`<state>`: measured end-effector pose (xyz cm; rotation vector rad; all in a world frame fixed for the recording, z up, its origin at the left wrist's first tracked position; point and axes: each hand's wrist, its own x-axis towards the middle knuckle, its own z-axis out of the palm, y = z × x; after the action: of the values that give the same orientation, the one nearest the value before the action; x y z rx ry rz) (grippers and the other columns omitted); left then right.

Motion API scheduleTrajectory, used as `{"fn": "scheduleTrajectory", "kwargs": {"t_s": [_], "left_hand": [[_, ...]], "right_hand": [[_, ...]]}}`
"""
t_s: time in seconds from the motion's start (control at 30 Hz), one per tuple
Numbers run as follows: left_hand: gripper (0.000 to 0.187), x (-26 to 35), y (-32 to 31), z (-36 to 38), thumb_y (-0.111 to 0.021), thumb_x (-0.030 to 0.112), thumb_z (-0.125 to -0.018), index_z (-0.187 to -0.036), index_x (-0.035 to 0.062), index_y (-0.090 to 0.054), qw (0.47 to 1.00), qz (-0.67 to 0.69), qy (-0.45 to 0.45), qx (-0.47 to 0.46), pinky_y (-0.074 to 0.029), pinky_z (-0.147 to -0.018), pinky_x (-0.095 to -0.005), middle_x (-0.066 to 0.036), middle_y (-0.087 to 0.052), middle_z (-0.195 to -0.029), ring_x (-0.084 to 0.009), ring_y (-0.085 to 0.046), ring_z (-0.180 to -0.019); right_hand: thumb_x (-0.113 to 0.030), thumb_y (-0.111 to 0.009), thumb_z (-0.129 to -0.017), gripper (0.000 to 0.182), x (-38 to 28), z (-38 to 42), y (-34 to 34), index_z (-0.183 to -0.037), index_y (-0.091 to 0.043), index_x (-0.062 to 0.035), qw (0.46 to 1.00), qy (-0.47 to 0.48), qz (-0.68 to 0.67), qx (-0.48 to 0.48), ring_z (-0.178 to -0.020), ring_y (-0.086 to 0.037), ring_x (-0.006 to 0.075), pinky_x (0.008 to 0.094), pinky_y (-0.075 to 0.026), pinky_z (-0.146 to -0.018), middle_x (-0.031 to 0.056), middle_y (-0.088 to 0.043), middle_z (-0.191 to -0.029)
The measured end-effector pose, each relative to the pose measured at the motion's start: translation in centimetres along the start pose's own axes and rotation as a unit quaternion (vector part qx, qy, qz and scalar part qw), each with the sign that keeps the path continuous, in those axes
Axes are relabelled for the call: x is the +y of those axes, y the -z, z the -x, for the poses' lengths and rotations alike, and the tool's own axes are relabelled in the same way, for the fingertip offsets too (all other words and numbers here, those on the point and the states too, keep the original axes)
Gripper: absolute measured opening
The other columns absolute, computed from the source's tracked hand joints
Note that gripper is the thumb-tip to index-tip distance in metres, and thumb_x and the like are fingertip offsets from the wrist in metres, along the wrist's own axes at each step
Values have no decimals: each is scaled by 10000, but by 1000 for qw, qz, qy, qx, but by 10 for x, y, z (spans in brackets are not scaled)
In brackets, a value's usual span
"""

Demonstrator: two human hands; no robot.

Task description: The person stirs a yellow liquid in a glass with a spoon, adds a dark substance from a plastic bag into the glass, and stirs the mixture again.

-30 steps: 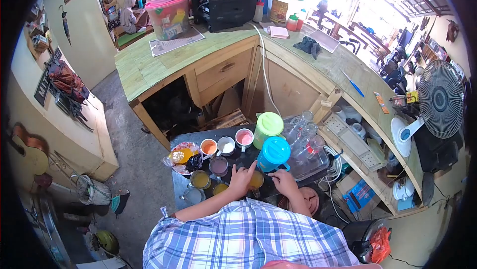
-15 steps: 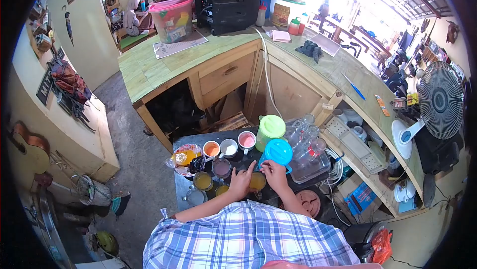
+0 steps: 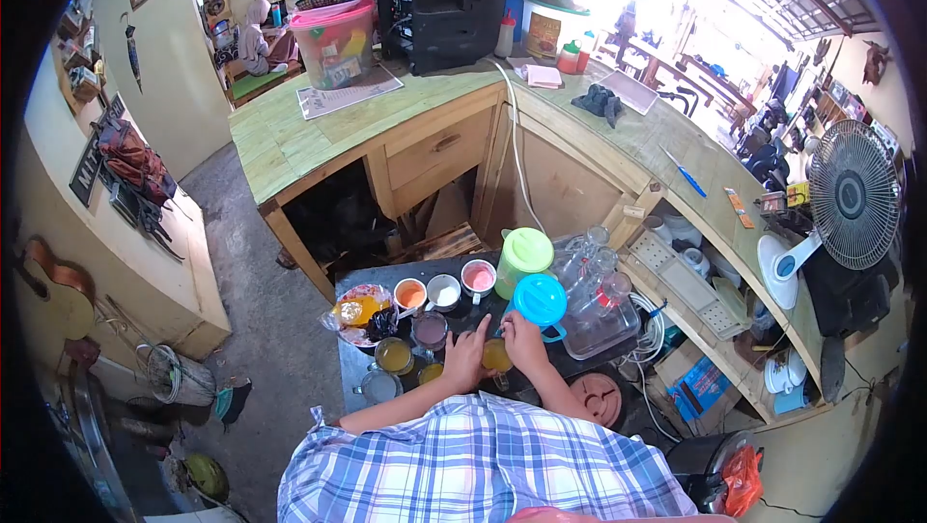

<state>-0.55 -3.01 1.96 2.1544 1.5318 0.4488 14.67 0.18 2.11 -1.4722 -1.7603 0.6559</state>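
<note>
My left hand (image 3: 467,359) hovers over the glass mugs with its index finger stretched out and thumb apart, holding nothing visible. Close beside it, my right hand (image 3: 524,344) has its fingers bent together near the left fingertip; whether anything small is in them is hidden. Just below and between them stands a glass mug of yellow drink (image 3: 496,357). Left of my hands are another yellow-filled mug (image 3: 394,356), a purplish one (image 3: 430,330) and a cloudy grey one (image 3: 381,386). A blue-lidded pitcher (image 3: 539,301) stands just beyond my right hand, beside a green-lidded pitcher (image 3: 526,251).
Cups with orange (image 3: 410,293), white (image 3: 444,291) and pink (image 3: 478,277) contents line the back. A plastic tray (image 3: 603,335) with clear glass mugs (image 3: 584,267) stands right. Left is a bag with orange contents (image 3: 359,310). A wooden counter (image 3: 435,103) curves around; someone sits far left.
My right hand has shifted slightly down and left, its fingers now bent closer to my left index finger. The left hand stays nearly in place. The mugs and pitchers have not moved.
</note>
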Motion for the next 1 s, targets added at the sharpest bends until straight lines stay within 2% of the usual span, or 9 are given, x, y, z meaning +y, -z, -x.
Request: {"fn": "scheduleTrajectory", "kwargs": {"t_s": [0.17,0.23,0.37,0.47,0.53,0.63,0.8,0.87,1.0], "left_hand": [[1169,0,0,0,-853,357,-566,-1468,132,-144,1000,5,0,5,-314,-993,-599,-131,-586,-1123,-289,-531,-1111],[1178,2,2,0,-856,338,-566,-1466,119,-127,1000,1,0,3,-322,-993,-588,-118,-595,-1098,-295,-530,-1107],[1184,-3,-1,-2,-860,313,-566,-1460,87,-117,1000,14,-17,9,-359,-989,-525,-138,-599,-1054,-320,-550,-1057],[1182,-2,-1,-2,-863,307,-559,-1456,78,-127,999,23,-21,18,-377,-980,-494,-153,-599,-1048,-336,-564,-1018],[1181,-2,0,-1,-864,307,-557,-1454,76,-130,999,25,-18,14,-380,-972,-493,-152,-600,-1049,-336,-565,-1015],[1182,-1,-1,0,-866,301,-553,-1452,74,-134,999,22,-16,17,-390,-952,-487,-150,-603,-1043,-337,-567,-1007],[1194,-2,-2,-1,-873,278,-542,-1454,73,-130,999,24,-24,19,-406,-910,-468,-139,-608,-1028,-332,-572,-990],[1189,-5,-4,-1,-864,332,-554,-1466,102,-135,999,24,-18,13,-407,-947,-512,-164,-602,-1023,-324,-580,-997],[1191,-4,0,-2,-865,329,-554,-1466,101,-134,999,32,-12,0,-406,-948,-511,-164,-602,-1024,-325,-579,-998]], "right_hand": [[-16,-468,-901,91,-13,1,1,-911,-537,43,996,-15,-86,9,-662,-651,267,354,-508,-601,187,-619,-773],[-9,-480,-887,78,-5,0,-3,-909,-539,38,1000,12,6,9,-656,-640,287,366,-503,-607,189,-614,-773],[-5,-482,-880,70,-10,-2,-4,-901,-537,30,1000,25,6,9,-657,-637,290,376,-498,-609,182,-613,-771],[-29,-480,-883,78,-15,-4,-7,-894,-539,20,999,8,-39,0,-686,-630,327,402,-494,-631,189,-616,-783],[-48,-473,-886,89,-12,-6,-9,-895,-537,14,998,-2,58,-5,-726,-612,373,429,-486,-658,201,-613,-789],[-94,-495,-894,123,-13,-8,-7,-943,-551,3,999,-18,31,-26,-816,-607,405,485,-474,-725,223,-628,-836],[-57,-476,-884,95,-8,-5,-4,-899,-537,15,999,-7,29,-16,-790,-598,393,457,-470,-703,213,-606,-797],[-53,-476,-882,94,-1,-1,-2,-894,-540,15,999,-17,32,-15,-797,-599,390,457,-468,-707,212,-605,-799],[-44,-481,-876,82,-11,21,14,-883,-542,9,997,2,62,43,-779,-610,374,439,-478,-693,210,-610,-807]]}}
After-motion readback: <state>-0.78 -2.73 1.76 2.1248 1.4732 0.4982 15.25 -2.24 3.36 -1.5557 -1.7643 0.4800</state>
